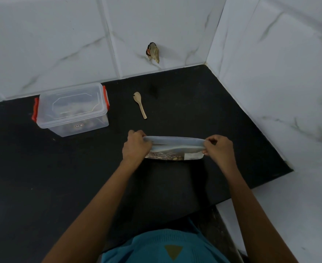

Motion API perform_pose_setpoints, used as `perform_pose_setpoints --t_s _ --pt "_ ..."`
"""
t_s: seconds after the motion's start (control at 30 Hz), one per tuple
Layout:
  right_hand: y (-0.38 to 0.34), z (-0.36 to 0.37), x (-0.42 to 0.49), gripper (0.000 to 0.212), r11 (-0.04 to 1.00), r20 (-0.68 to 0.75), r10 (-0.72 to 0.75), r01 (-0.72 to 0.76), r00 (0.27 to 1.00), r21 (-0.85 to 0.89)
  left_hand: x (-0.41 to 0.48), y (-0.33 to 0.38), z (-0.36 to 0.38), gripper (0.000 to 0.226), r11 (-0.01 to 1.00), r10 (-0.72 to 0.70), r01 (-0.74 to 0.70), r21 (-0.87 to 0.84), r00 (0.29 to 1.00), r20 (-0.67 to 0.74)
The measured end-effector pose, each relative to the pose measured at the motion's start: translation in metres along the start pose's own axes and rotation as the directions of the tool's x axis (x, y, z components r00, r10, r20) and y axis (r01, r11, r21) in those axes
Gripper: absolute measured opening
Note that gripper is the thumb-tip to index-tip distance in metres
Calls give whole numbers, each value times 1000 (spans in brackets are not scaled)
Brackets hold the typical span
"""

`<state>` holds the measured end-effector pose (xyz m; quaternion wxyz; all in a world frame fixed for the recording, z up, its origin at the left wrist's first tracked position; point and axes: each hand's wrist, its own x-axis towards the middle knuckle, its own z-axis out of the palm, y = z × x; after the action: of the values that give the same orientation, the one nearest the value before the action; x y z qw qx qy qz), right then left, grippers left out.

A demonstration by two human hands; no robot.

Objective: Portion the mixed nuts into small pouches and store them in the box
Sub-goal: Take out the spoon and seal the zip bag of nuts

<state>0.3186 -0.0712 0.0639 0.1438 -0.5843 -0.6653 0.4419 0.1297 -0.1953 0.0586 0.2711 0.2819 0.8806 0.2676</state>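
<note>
Nut bag (173, 149): stood on counter (61, 177), front centre, its top edge stretched taut. Left hand (135, 147) and right hand (219, 149) each pinched one top corner, probably to seal or open it. Box (72, 111) sat lidded, rear left; spoon (140, 104) lay near, within reach.

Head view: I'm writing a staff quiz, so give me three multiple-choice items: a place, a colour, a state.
1. The spoon lies: A) on the counter, right of the box; B) on the box; C) in a hand.
2. The box's clips are: A) blue; B) red; C) green.
3. The bag is: A) lying untouched; B) held at both top corners; C) inside the box.
Answers: 1 A, it lies on the counter; 2 B, red shows at both ends; 3 B, the left hand and right hand pinch its corners.
</note>
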Motion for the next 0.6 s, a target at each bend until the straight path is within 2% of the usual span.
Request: perform_pose_setpoints --t_s 0.13,0.23,0.33,0.5,0.6 --pt "-1 -2 0 6 999 38 39 -40 999 19 1 -5 -9 13 989 -46 50 -142 998 31" --pt "-3 -2 -1 6 999 27 34 -35 999 40 0 -6 -15 10 987 -52 60 -151 997 57" --pt "-4 1 -2 7 1000 19 17 -17 1000 19 -3 -4 -16 8 987 -42 45 -154 999 21" --pt "-7 3 -2 22 989 8 -31 32 999 -144 -7 7 -14 24 999 -26 25 -38 1000 -15" --pt "-7 2 0 22 984 31 -23 28 999 -178 -5 8 -15 26 998 -21 20 -66 1000 -5"
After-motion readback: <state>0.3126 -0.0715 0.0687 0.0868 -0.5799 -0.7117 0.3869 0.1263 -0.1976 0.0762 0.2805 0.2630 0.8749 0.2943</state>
